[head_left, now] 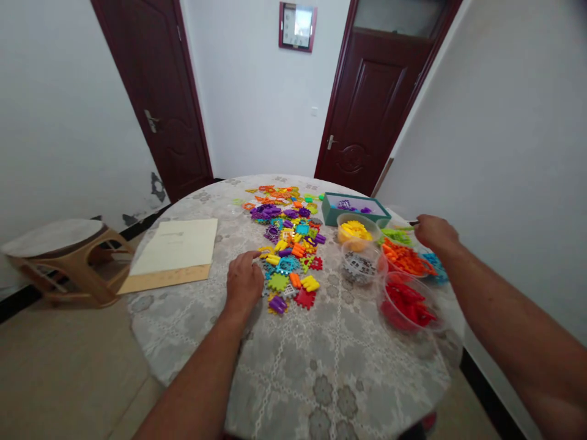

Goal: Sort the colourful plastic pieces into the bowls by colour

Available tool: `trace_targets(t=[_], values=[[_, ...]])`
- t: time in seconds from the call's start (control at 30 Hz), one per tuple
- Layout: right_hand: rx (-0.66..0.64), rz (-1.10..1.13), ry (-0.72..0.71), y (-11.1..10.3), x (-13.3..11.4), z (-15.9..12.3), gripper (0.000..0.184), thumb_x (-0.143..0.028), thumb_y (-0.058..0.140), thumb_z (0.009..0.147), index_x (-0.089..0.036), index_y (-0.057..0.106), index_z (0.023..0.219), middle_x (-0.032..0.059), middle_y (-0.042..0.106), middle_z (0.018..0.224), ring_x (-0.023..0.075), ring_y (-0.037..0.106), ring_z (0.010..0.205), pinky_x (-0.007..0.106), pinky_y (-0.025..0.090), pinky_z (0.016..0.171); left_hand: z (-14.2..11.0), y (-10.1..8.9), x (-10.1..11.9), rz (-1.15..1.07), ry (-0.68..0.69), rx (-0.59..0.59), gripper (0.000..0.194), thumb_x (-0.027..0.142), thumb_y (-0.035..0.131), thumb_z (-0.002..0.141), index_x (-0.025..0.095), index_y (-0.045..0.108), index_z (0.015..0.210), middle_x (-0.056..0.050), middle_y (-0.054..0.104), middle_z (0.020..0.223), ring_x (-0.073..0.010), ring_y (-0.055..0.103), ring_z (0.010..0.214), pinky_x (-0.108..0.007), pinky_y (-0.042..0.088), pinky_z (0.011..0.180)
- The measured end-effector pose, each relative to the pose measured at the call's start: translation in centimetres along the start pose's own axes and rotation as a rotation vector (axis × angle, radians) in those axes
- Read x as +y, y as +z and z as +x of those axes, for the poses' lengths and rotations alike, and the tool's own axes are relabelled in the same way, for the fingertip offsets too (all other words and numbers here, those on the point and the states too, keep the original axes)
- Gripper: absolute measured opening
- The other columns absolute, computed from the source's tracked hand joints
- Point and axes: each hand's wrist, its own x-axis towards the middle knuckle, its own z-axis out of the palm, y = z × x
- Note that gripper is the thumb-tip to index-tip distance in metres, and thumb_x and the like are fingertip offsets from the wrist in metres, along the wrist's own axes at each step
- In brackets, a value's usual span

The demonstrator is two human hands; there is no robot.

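Note:
My left hand rests at the left edge of a pile of colourful plastic gear toy pieces. Its fingers are curled, and the fingertips meet a yellow plastic piece there. My right hand is at the far right, above a tub of light green pieces. Its fingers are pinched together, with a small dark tip showing at them that I cannot make out. Beside it stand tubs of orange pieces and blue pieces.
Clear tubs hold yellow, grey and red pieces. Behind them is a teal box with purple pieces. A cream paper folder lies on the left of the round table. A stool stands left.

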Motion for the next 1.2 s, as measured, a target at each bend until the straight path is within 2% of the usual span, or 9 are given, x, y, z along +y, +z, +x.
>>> trace_targets(t=[0.13,0.27,0.3,0.4,0.5,0.7,0.87,1.03,1.2], values=[[0.104,0.013,-0.093,-1.3,-1.9,-2.0,0.043,-0.027,0.047,0.103,-0.015,0.065,0.141,0.0256,0.069,0.13,0.0353,0.068,0.116,0.043,0.05,0.09,-0.3,0.2,0.5,0.067,-0.039,-0.098,0.039,0.012,0.045,0.088,0.016,0.07,0.118,-0.014,0.073,0.121,-0.0284,0.064,0.118,-0.044,0.046,0.108],[0.173,0.168,-0.412,-2.5,-7.8,-8.9,0.037,-0.029,0.046,0.103,-0.016,0.071,0.128,0.0182,0.072,0.127,0.0308,0.07,0.11,0.04,0.051,0.095,-0.7,0.0,1.2,0.106,-0.044,-0.159,0.032,0.019,0.054,0.09,0.019,0.071,0.117,-0.012,0.074,0.117,-0.0289,0.065,0.111,-0.043,0.047,0.101],[0.15,0.238,-0.505,-2.4,-9.4,-11.1,0.036,-0.028,0.047,0.103,-0.016,0.071,0.126,0.0166,0.073,0.126,0.0289,0.07,0.111,0.038,0.051,0.096,-0.9,-0.1,1.5,0.132,-0.039,-0.19,0.03,0.023,0.056,0.09,0.02,0.071,0.116,-0.011,0.075,0.115,-0.0296,0.065,0.109,-0.043,0.048,0.098],[-0.075,0.368,-0.777,-1.1,-13.6,-17.0,0.033,-0.027,0.051,0.101,-0.02,0.071,0.127,0.0117,0.074,0.125,0.0254,0.07,0.112,0.035,0.05,0.098,-1.2,-0.6,2.3,0.243,0.004,-0.303,0.03,0.04,0.061,0.092,0.023,0.07,0.115,-0.01,0.075,0.111,-0.0318,0.064,0.106,-0.043,0.047,0.092],[-0.237,0.383,-0.82,1.7,-16.2,-20.1,0.037,-0.026,0.054,0.099,-0.021,0.068,0.133,0.0125,0.07,0.133,0.0264,0.068,0.118,0.037,0.048,0.104,-1.5,-1.1,2.9,0.319,0.061,-0.376,0.043,0.055,0.065,0.089,0.025,0.069,0.119,-0.01,0.074,0.116,-0.0334,0.063,0.108,-0.044,0.045,0.091],[-0.309,0.509,-0.725,6.3,-17.9,-20.4,0.049,-0.028,0.061,0.094,-0.016,0.061,0.142,0.0163,0.064,0.141,0.0276,0.061,0.129,0.037,0.043,0.111,-1.7,-1.2,3.2,0.326,0.116,-0.429,0.05,0.056,0.069,0.087,0.025,0.066,0.126,-0.011,0.073,0.119,-0.0349,0.063,0.112,-0.045,0.045,0.093],[-0.329,0.695,-0.71,6.8,-17.7,-20.9,0.043,-0.023,0.065,0.089,-0.017,0.065,0.132,0.0112,0.071,0.119,0.0237,0.066,0.103,0.035,0.05,0.093,-1.8,-0.3,2.6,0.179,0.14,-0.396,0.053,0.039,0.074,0.085,0.023,0.064,0.134,-0.013,0.073,0.127,-0.0358,0.063,0.118,-0.048,0.046,0.099],[-0.248,0.78,-0.749,7.2,-17.6,-21.0,0.021,-0.021,0.065,0.092,-0.02,0.067,0.112,0.0087,0.069,0.113,0.0232,0.064,0.106,0.036,0.047,0.096,-1.3,0.0,2.0,-0.057,0.117,-0.36,0.044,0.023,0.062,0.088,0.022,0.065,0.131,-0.01,0.074,0.124,-0.0271,0.069,0.11,-0.042,0.051,0.101],[-0.218,0.862,-0.734,7.5,-17.5,-20.7,0.015,-0.027,0.057,0.1,-0.021,0.064,0.112,0.0086,0.069,0.113,0.0225,0.063,0.107,0.035,0.045,0.097,-0.8,-0.5,2.3,-0.202,0.105,-0.274,0.036,0.026,0.054,0.091,0.019,0.069,0.124,-0.01,0.074,0.124,-0.0257,0.068,0.114,-0.042,0.051,0.106]])
